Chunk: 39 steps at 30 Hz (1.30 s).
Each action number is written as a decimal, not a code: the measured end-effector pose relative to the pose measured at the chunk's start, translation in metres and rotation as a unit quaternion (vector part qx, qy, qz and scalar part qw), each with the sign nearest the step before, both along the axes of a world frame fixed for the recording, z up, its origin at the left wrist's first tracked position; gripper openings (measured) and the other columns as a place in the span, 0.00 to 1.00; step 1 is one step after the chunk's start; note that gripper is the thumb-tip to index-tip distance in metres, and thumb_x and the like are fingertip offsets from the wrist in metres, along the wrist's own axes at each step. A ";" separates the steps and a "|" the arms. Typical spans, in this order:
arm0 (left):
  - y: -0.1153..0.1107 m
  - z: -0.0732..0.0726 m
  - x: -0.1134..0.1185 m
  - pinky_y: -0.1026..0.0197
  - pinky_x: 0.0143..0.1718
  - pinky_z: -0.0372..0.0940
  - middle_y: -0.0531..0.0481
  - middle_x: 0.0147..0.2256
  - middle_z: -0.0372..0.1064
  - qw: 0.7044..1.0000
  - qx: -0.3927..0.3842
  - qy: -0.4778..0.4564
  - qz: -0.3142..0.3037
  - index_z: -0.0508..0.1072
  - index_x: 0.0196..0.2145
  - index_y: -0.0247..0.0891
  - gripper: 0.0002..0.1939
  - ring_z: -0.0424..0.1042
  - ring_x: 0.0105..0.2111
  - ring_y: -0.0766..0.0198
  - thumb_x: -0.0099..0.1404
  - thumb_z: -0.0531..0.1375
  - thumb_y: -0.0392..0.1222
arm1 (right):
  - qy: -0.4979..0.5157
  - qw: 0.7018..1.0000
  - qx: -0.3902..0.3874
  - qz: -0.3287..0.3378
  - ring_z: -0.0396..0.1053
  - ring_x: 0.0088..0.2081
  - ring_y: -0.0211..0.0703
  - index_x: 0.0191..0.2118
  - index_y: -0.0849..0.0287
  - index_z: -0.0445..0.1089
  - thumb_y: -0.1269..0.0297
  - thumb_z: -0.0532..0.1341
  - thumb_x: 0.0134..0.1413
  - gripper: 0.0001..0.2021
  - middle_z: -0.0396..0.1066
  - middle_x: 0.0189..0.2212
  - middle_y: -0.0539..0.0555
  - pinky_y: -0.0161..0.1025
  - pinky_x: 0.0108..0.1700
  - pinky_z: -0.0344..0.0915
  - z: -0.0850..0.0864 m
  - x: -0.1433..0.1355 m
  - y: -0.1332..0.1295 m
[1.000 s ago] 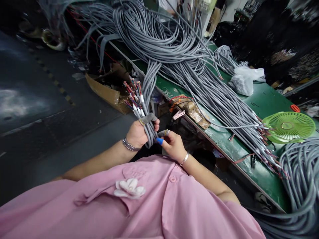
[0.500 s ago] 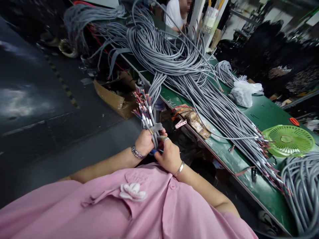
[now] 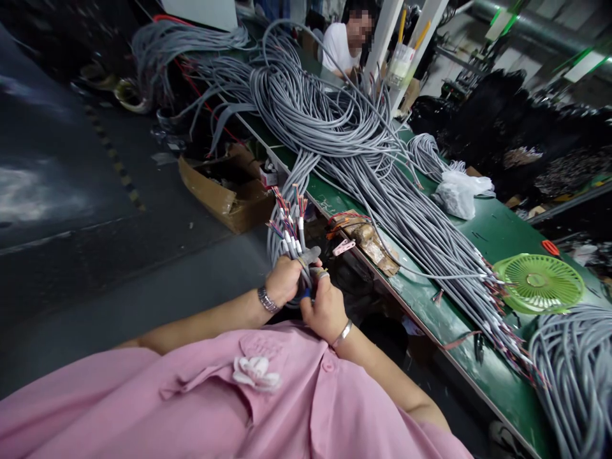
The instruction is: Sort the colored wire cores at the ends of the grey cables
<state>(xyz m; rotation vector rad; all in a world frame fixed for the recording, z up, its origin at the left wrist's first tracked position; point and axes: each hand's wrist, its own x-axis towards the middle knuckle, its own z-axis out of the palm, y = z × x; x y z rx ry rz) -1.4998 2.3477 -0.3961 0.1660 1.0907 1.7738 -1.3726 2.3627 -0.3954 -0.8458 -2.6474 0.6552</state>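
Observation:
My left hand (image 3: 283,280) is wrapped round several grey cables (image 3: 292,247), whose stripped ends with white sleeves and coloured wires (image 3: 289,213) point up and away from me. Grey tape shows around the fingers at the grip. Close beside it, my right hand (image 3: 327,308) is closed at the same bundle, with something blue under its thumb. Its fingertips are partly hidden. Beyond both hands, the cables run up to a large coiled pile (image 3: 320,121) on the green table.
The green table (image 3: 482,223) slants down to the right. On it are long cable rows (image 3: 421,210), a green fan (image 3: 538,280), a plastic bag (image 3: 461,191) and a pink clip (image 3: 343,247). A cardboard box (image 3: 224,191) sits left of it. A person (image 3: 342,44) is behind the table.
The view has shifted, showing more of the person behind the table. Both hands and the cable bundle appear slightly further right and lower, with the grip kept.

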 end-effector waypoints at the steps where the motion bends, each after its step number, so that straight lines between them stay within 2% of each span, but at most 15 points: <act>1: 0.000 -0.001 -0.001 0.62 0.26 0.67 0.47 0.20 0.73 1.000 0.000 -0.005 -0.006 0.74 0.23 0.32 0.14 0.73 0.22 0.61 0.47 0.70 0.45 | 0.006 1.000 -0.003 -0.005 0.71 0.34 0.53 0.57 0.68 0.56 0.67 0.54 0.50 0.27 0.71 0.40 0.63 0.46 0.37 0.67 0.000 0.001 0.000; 4: -0.001 -0.001 -0.002 0.62 0.25 0.68 0.48 0.21 0.73 0.999 0.009 -0.016 -0.027 0.74 0.23 0.32 0.13 0.73 0.22 0.61 0.47 0.71 0.44 | 0.046 0.998 -0.035 -0.031 0.70 0.34 0.50 0.53 0.63 0.59 0.65 0.56 0.51 0.22 0.72 0.37 0.60 0.44 0.37 0.66 0.000 0.003 0.002; 7: -0.004 0.003 -0.002 0.62 0.25 0.68 0.48 0.22 0.73 0.998 0.030 -0.023 -0.047 0.75 0.25 0.32 0.13 0.73 0.23 0.61 0.46 0.71 0.44 | 0.114 0.984 -0.126 -0.045 0.68 0.30 0.43 0.49 0.58 0.61 0.62 0.59 0.52 0.18 0.71 0.32 0.54 0.39 0.34 0.64 -0.003 0.004 0.005; 11: -0.009 0.008 -0.004 0.62 0.26 0.68 0.47 0.23 0.73 0.994 0.052 -0.038 -0.084 0.75 0.27 0.31 0.14 0.73 0.23 0.61 0.45 0.72 0.43 | 0.221 0.923 -0.315 -0.018 0.64 0.26 0.38 0.43 0.56 0.62 0.56 0.61 0.54 0.14 0.67 0.27 0.49 0.35 0.30 0.63 -0.012 0.001 0.010; 13: -0.011 0.008 -0.006 0.62 0.25 0.68 0.47 0.22 0.72 0.992 0.062 -0.039 -0.104 0.75 0.27 0.31 0.14 0.73 0.23 0.61 0.45 0.72 0.43 | 0.259 0.895 -0.361 -0.018 0.63 0.27 0.37 0.40 0.56 0.63 0.54 0.59 0.55 0.13 0.67 0.28 0.49 0.35 0.31 0.64 -0.015 0.000 0.011; 16: -0.013 0.006 -0.014 0.63 0.23 0.65 0.47 0.22 0.72 0.991 0.066 -0.037 -0.112 0.75 0.26 0.32 0.14 0.72 0.22 0.63 0.46 0.71 0.43 | 0.280 0.887 -0.366 -0.038 0.63 0.27 0.37 0.38 0.56 0.63 0.53 0.59 0.56 0.12 0.67 0.27 0.49 0.35 0.32 0.64 -0.015 0.002 0.013; 19: -0.016 0.002 -0.026 0.66 0.20 0.61 0.49 0.21 0.70 0.993 0.076 -0.036 -0.086 0.74 0.25 0.32 0.12 0.68 0.19 0.67 0.48 0.70 0.42 | 0.295 0.881 -0.368 -0.048 0.66 0.28 0.38 0.39 0.55 0.63 0.54 0.58 0.58 0.11 0.68 0.28 0.50 0.36 0.33 0.65 -0.011 0.008 0.015; 21: -0.019 0.000 -0.036 0.67 0.18 0.58 0.53 0.18 0.66 0.991 0.091 -0.046 -0.086 0.73 0.25 0.33 0.10 0.63 0.16 0.71 0.50 0.69 0.40 | 0.287 0.882 -0.373 -0.021 0.67 0.30 0.38 0.41 0.56 0.63 0.54 0.58 0.58 0.11 0.69 0.30 0.51 0.37 0.36 0.66 -0.009 0.014 0.017; 25: -0.023 -0.004 -0.047 0.68 0.17 0.56 0.57 0.14 0.57 0.986 0.117 -0.062 -0.098 0.73 0.26 0.32 0.09 0.57 0.14 0.73 0.51 0.68 0.39 | 0.177 0.924 -0.332 0.067 0.64 0.30 0.37 0.38 0.57 0.68 0.57 0.61 0.55 0.10 0.68 0.29 0.50 0.35 0.35 0.63 -0.018 0.026 0.022; 28: -0.022 -0.004 -0.045 0.69 0.18 0.59 0.53 0.18 0.65 0.992 0.087 -0.057 -0.070 0.75 0.28 0.31 0.10 0.62 0.17 0.72 0.50 0.69 0.38 | 0.126 0.932 -0.326 0.094 0.63 0.29 0.36 0.36 0.58 0.69 0.57 0.63 0.54 0.10 0.68 0.28 0.49 0.33 0.34 0.62 -0.035 0.028 0.023; 30: -0.022 -0.003 -0.041 0.69 0.18 0.59 0.45 0.29 0.73 0.994 0.065 -0.041 -0.074 0.76 0.32 0.31 0.11 0.70 0.25 0.67 0.49 0.69 0.36 | 0.139 0.921 -0.353 0.084 0.64 0.30 0.36 0.38 0.58 0.70 0.55 0.62 0.54 0.11 0.69 0.29 0.49 0.33 0.35 0.62 -0.043 0.026 0.022; 32: -0.021 -0.001 -0.035 0.70 0.18 0.59 0.39 0.40 0.74 0.994 0.058 -0.019 -0.094 0.77 0.36 0.31 0.14 0.74 0.34 0.60 0.50 0.69 0.35 | 0.157 0.911 -0.377 0.065 0.65 0.31 0.37 0.39 0.59 0.70 0.53 0.62 0.54 0.13 0.70 0.31 0.50 0.33 0.36 0.63 -0.047 0.024 0.022; 33: -0.021 -0.001 -0.032 0.69 0.18 0.59 0.38 0.42 0.74 0.993 0.058 -0.009 -0.105 0.77 0.37 0.31 0.15 0.74 0.37 0.58 0.50 0.69 0.35 | 0.161 0.908 -0.383 0.057 0.64 0.31 0.37 0.39 0.59 0.70 0.52 0.62 0.54 0.14 0.70 0.31 0.50 0.33 0.35 0.63 -0.047 0.023 0.022; 35: -0.021 -0.002 -0.027 0.68 0.18 0.59 0.37 0.41 0.75 0.991 0.051 0.013 -0.121 0.77 0.37 0.31 0.15 0.74 0.36 0.57 0.50 0.69 0.36 | 0.154 0.911 -0.381 0.047 0.63 0.29 0.36 0.37 0.59 0.70 0.51 0.62 0.53 0.15 0.68 0.29 0.49 0.32 0.33 0.63 -0.046 0.022 0.022; 39: -0.020 -0.006 -0.020 0.67 0.19 0.59 0.44 0.29 0.74 0.983 0.039 0.055 -0.169 0.77 0.35 0.31 0.11 0.69 0.23 0.66 0.52 0.68 0.37 | 0.123 0.924 -0.355 0.069 0.60 0.27 0.34 0.36 0.59 0.70 0.53 0.65 0.51 0.14 0.65 0.25 0.47 0.31 0.31 0.61 -0.044 0.021 0.022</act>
